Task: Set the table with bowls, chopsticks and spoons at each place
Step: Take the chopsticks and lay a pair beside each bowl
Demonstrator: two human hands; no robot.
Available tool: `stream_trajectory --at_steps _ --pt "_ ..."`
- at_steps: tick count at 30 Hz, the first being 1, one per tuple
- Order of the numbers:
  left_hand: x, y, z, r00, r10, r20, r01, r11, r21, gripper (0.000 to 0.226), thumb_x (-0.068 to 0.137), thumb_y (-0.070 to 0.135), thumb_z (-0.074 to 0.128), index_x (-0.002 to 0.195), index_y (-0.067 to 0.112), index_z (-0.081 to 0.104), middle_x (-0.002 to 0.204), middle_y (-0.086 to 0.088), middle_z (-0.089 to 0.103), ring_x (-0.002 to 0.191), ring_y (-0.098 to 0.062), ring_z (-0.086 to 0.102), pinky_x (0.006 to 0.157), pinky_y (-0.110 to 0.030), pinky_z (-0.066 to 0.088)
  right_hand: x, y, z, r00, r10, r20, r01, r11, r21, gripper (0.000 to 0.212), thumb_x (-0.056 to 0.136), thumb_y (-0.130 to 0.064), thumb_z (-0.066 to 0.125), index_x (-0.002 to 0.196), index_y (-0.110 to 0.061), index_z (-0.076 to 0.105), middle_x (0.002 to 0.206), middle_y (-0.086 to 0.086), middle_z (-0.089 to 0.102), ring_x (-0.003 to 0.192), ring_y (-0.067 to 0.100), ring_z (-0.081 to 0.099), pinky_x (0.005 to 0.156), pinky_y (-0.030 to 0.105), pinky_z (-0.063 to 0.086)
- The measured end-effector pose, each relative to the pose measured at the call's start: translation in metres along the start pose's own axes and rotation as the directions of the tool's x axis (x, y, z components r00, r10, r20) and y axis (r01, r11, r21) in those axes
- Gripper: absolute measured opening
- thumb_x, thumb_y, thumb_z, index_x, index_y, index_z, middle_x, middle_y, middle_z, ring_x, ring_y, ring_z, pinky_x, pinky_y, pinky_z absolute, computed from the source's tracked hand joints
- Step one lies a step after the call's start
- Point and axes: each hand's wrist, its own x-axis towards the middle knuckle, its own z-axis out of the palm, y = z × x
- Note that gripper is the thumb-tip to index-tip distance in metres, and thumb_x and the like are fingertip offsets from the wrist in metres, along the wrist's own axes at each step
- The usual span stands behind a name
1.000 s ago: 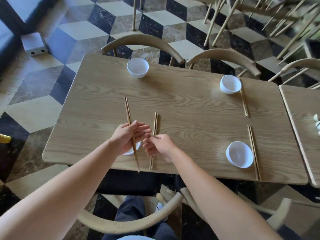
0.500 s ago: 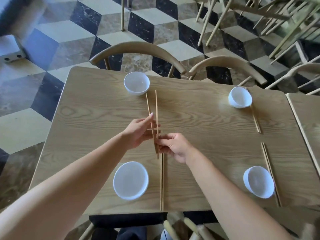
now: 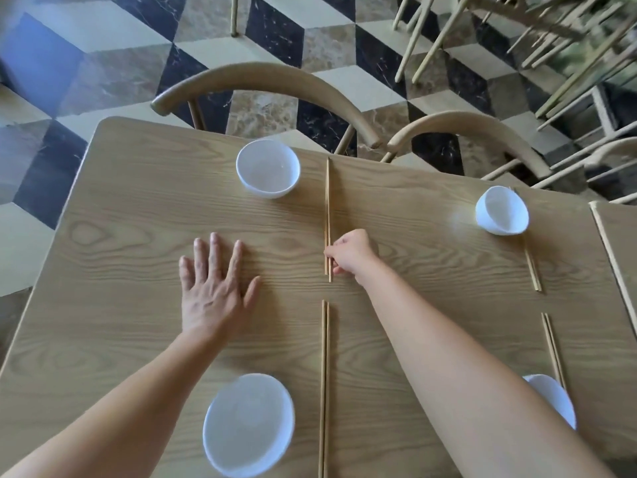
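On the wooden table [image 3: 138, 339] stand several white bowls: far left [image 3: 268, 168], far right [image 3: 502, 210], near left [image 3: 249, 424] and near right [image 3: 555, 398], the last partly behind my right arm. A pair of chopsticks [image 3: 327, 208] lies right of the far left bowl, and my right hand [image 3: 350, 251] pinches its near end with curled fingers. My left hand [image 3: 215, 288] lies flat on the table, fingers spread. Other pairs lie by the near left bowl [image 3: 324, 384], the far right bowl [image 3: 532, 267] and the near right bowl [image 3: 552, 346]. No spoon shows.
Two curved wooden chair backs [image 3: 265, 75] [image 3: 475, 124] stand along the table's far edge. A second table [image 3: 620, 243] abuts on the right. More chair legs crowd the top right over a chequered floor [image 3: 103, 36].
The chopstick pair went from both hands near the front edge up beside the far left bowl. My left hand let go and now lies flat on the table; my right hand still holds the pair.
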Motion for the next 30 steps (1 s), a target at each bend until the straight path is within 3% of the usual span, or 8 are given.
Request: stream_trajectory --at_steps 2,5,8,12,17,19,21,30 --pt "-0.001 -0.001 0.001 1.0 -0.001 -0.023 0.001 1.0 0.018 0.077 0.094 0.067 0.029 0.159 0.029 0.017 0.168 -0.011 0.004 0.154 -0.032 -0.006 0.121 -0.051 -0.006 -0.001 -0.002 0.001 1.0 -0.016 -0.023 0.014 0.993 -0.115 0.01 0.073 -0.02 0.071 0.073 -0.01 0.07 0.061 0.006 0.071 0.059 0.021 0.071 0.066 0.03 0.06" --pt "-0.003 0.0 0.003 0.999 -0.012 -0.048 0.013 0.999 0.03 0.076 0.094 0.066 0.031 0.159 0.029 0.019 0.168 -0.011 0.006 0.154 -0.032 -0.004 0.122 -0.051 -0.004 -0.005 -0.002 0.003 0.994 -0.07 -0.088 0.05 0.975 -0.218 0.027 0.075 -0.031 0.075 0.083 -0.01 0.06 0.07 -0.001 0.06 0.066 0.02 0.059 0.051 0.022 0.046" --pt "-0.002 -0.001 0.003 0.997 -0.01 -0.077 0.011 1.0 0.013 0.075 0.093 0.065 0.035 0.158 0.028 0.024 0.167 -0.012 0.011 0.154 -0.033 0.0 0.122 -0.051 -0.001 -0.006 -0.001 0.008 0.979 -0.153 -0.134 0.105 0.945 -0.309 0.026 0.08 -0.028 0.074 0.096 -0.012 0.062 0.094 0.003 0.062 0.086 0.024 0.06 0.064 0.025 0.045" --pt "-0.003 0.0 0.003 0.996 -0.009 -0.087 0.011 1.0 0.021 0.074 0.094 0.064 0.036 0.157 0.028 0.025 0.167 -0.014 0.013 0.154 -0.035 0.003 0.123 -0.053 0.003 -0.007 -0.005 0.013 0.975 -0.155 -0.158 0.104 0.951 -0.292 0.016 0.081 -0.015 0.07 0.096 -0.009 0.069 0.101 0.01 0.069 0.09 0.026 0.065 0.065 0.024 0.047" --pt "-0.005 0.001 0.003 0.995 -0.005 -0.101 0.005 1.0 -0.006 0.074 0.094 0.063 0.039 0.157 0.027 0.027 0.166 -0.015 0.014 0.154 -0.035 0.003 0.122 -0.053 0.002 -0.005 -0.006 0.01 0.977 -0.156 -0.145 0.109 0.951 -0.288 0.017 0.081 -0.013 0.073 0.097 -0.01 0.07 0.096 0.005 0.067 0.074 0.021 0.058 0.048 0.016 0.036" --pt "-0.004 0.001 0.002 0.995 -0.005 -0.099 0.004 1.0 -0.006 0.074 0.094 0.063 0.038 0.157 0.027 0.027 0.166 -0.015 0.013 0.154 -0.035 0.003 0.122 -0.052 0.002 -0.003 -0.007 0.011 0.976 -0.153 -0.156 0.104 0.953 -0.286 0.018 0.079 -0.014 0.075 0.097 -0.011 0.07 0.1 0.006 0.069 0.085 0.024 0.063 0.059 0.019 0.045" --pt "-0.004 0.001 0.002 0.995 -0.005 -0.104 0.005 1.0 -0.007 0.073 0.094 0.063 0.038 0.157 0.027 0.027 0.166 -0.015 0.013 0.154 -0.035 0.003 0.123 -0.053 0.002 -0.003 -0.008 0.012 0.976 -0.145 -0.163 0.097 0.958 -0.271 0.02 0.078 -0.017 0.077 0.096 -0.011 0.07 0.101 0.007 0.07 0.094 0.025 0.065 0.068 0.023 0.045" --pt "-0.004 -0.002 0.004 0.993 -0.003 -0.116 0.005 1.0 0.013 0.073 0.094 0.066 0.031 0.156 0.029 0.027 0.166 -0.014 0.015 0.154 -0.034 0.004 0.123 -0.052 0.004 -0.003 -0.008 0.013 0.969 -0.173 -0.176 0.122 0.955 -0.27 0.018 0.081 -0.018 0.074 0.096 -0.01 0.072 0.102 0.013 0.07 0.096 0.031 0.066 0.083 0.036 0.056"
